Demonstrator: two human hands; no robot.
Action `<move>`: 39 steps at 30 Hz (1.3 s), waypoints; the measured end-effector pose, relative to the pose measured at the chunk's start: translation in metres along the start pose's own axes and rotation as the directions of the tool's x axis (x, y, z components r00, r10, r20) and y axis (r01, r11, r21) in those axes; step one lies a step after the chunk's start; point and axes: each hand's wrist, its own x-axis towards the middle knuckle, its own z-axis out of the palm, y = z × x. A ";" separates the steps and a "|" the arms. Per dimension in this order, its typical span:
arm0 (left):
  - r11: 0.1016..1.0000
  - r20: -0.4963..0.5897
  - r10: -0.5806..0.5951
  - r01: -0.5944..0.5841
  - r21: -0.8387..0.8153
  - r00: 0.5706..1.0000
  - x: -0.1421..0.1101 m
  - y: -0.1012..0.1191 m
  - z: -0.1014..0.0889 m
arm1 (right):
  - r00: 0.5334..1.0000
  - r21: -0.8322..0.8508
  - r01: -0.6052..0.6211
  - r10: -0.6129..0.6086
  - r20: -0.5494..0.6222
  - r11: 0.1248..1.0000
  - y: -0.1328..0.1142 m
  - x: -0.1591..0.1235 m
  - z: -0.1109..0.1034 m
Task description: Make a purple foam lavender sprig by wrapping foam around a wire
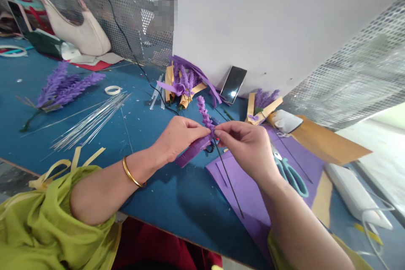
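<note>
Your left hand [180,137] pinches the purple paper strip [194,152]; your right hand [249,143] pinches the base of the lavender spike [204,112], its wire stem [229,181] pointing toward five o'clock.

Scissors [284,168] beside right hand [247,141]: blade tips hidden behind it. Purple strip [193,152]: upper end obscured at left hand [182,135].
</note>
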 end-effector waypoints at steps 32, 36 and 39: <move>0.974 0.119 -0.150 0.167 -0.151 0.982 0.001 0.002 0.001 | 0.952 -0.152 0.270 -0.239 0.193 0.951 0.008 0.009 -0.012; 0.972 0.182 -0.152 0.181 -0.150 0.971 0.001 0.003 -0.001 | 0.949 -0.142 0.251 -0.214 0.233 0.957 0.008 0.009 -0.014; 0.970 0.207 -0.146 0.181 -0.161 0.967 0.001 0.002 -0.002 | 0.935 -0.147 0.299 -0.259 0.241 0.943 0.007 0.008 -0.014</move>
